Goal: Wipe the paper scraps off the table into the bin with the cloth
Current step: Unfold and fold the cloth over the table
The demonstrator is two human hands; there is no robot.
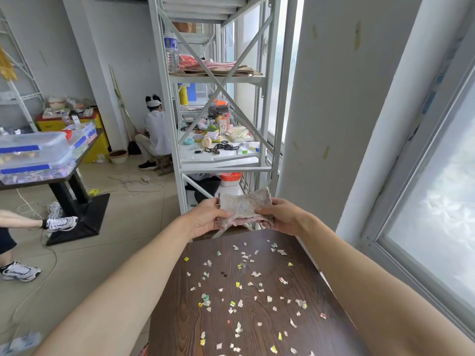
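Cloth is held in the air by both hands, past the far edge of the table. The left hand is closed on the cloth's left side, thumb pressed over the front of the fabric and the other fingers hidden behind it. The right hand is closed on the right side in the same manner, thumb on top. Between the two grips the cloth is stretched into a rough sheet, its upper edge sagging in the middle and its upper corners standing up above each hand. A pinkish fold is seen along the lower edge, between the thumbs, and a loose corner hangs down below the left grip. The cloth is not touching the tabletop. Nearer to the camera than the grip, below both hands, scraps of white, yellow, green and red paper are scattered over most of the dark wood-grain surface, well apart from the cloth. The scraps nearest the hands lie just inside the far edge, below the right grip. Both forearms are extended over the table's left and right sides. Beyond the grip, a white metal rack stands, and a dark container is seen low on it, just above the left hand; whether it is the bin cannot be told.
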